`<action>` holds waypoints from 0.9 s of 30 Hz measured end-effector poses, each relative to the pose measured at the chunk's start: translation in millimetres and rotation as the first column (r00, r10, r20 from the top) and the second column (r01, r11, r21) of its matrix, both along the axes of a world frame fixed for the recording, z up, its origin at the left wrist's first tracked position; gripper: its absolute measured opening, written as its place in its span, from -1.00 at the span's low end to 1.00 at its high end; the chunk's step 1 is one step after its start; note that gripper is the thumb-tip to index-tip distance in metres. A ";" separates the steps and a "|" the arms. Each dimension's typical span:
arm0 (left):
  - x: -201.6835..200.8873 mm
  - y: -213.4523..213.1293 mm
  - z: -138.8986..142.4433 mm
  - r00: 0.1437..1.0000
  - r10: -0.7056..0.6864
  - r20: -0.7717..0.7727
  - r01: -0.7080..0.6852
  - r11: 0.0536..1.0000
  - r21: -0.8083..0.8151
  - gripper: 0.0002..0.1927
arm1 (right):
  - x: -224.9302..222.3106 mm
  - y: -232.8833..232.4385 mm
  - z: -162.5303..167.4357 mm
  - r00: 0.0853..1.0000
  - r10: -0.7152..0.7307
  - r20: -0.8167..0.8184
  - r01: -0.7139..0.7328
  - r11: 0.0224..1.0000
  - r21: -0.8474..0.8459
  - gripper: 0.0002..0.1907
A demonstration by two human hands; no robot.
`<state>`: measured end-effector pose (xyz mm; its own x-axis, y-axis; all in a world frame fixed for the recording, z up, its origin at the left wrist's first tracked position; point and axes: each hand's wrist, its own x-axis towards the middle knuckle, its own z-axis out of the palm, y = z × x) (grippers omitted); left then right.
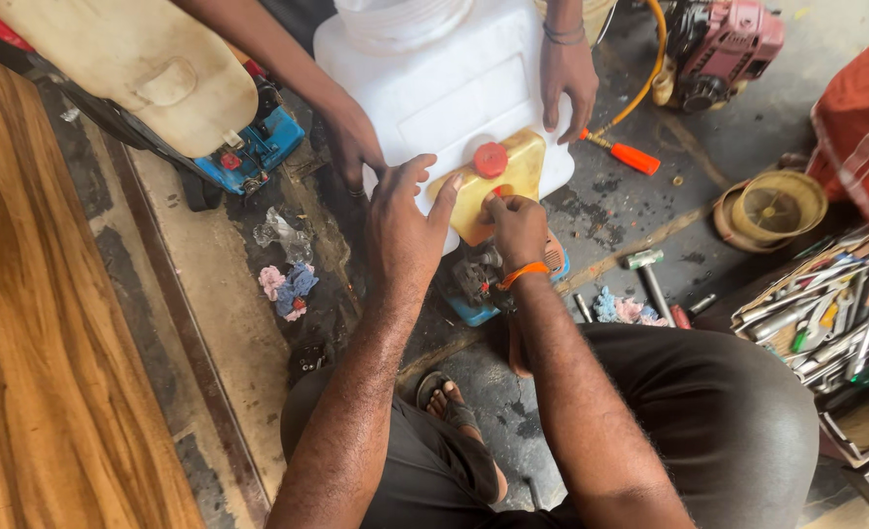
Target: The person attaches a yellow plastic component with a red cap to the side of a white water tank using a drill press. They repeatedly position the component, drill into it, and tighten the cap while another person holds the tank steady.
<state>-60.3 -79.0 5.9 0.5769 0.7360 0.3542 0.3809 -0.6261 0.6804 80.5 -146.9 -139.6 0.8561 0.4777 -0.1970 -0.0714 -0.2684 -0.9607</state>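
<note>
A: Entry, head view. Left hand (407, 220)?

B: Open, fingers spread. Palm lies on the white plastic tank (454, 88) at its near edge; the fingertips reach onto the yellow fuel tank (513, 176) and touch its left side.

A: Right hand (517, 230)?

B: Fingers curled, pinched at the near edge of the yellow fuel tank, just below the red cap (490, 159). What sits between the fingertips is too small to tell. An orange wristband (522, 273) circles that wrist.

A: Position of the yellow fuel tank?

B: Between the two hands and just beyond them, resting against the white plastic tank's near corner. The red cap sits on top of it, just beyond the right fingertips.

A: Other hands?

B: Two, from a second person opposite. One hand (354, 142) grips the white tank's edge just beyond the left hand; the other hand (567, 83) lies flat on the tank beyond the right hand.

A: Surroundings?

B: A small engine (473, 279) with a blue base sits under the right wrist. An orange-handled tool (630, 157) lies on the floor to the right of the right hand; a hammer (650, 274) lies nearer, right of the right forearm. A tray of tools (826, 318) is well apart, far right. Rags (287, 286) lie left of the left forearm.
</note>
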 end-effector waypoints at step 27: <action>-21.3 13.3 15.4 0.995 -0.032 0.096 0.038 0.997 -0.062 -0.59 | -33.0 1.4 25.5 0.872 -0.168 0.459 0.307 0.919 -0.246 -0.67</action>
<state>-81.6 -65.7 21.3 0.5688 0.7385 0.3621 0.2911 -0.5925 0.7511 47.5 -145.5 -114.2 0.9684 0.2252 0.1071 0.2210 -0.5765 -0.7867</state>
